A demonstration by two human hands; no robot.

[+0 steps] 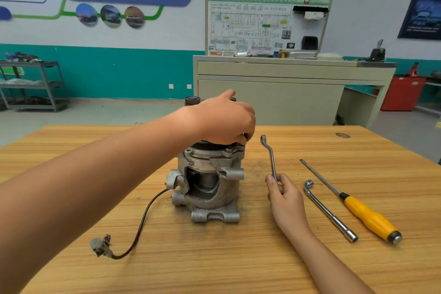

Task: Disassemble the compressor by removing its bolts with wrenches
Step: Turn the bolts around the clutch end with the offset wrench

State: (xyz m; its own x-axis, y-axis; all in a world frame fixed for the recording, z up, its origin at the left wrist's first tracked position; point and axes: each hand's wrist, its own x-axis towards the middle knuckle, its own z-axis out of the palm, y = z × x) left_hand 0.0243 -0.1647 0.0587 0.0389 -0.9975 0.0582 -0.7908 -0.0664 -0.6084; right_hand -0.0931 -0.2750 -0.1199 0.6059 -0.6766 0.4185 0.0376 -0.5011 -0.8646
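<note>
At 7 o'clock from the compressor [207, 181], its connector plug [101, 244] is lying on the worktop [238, 265], with the black cable [143, 217] curving up to the housing. The compressor is standing on end mid-worktop, and your left hand [226, 122] is curling its fingers over the top end, gripping it. Bear down firmly there so the body is not twisting while you are pulling. At its 3 o'clock, your right hand [284, 193] is pinching the near end of the offset ring wrench [269, 155], whose ring is pointing to 12 o'clock, clear of the housing. Be seating the ring fully over a bolt head before loading it, and be pulling from the far end of the handle. Further right, the L-shaped socket wrench [329, 212] and the yellow-handled screwdriver [367, 215] are lying side by side, apart. At 2 o'clock, on the floor beyond, a red bin [403, 93] is standing; I cannot tell what it is holding.
</note>
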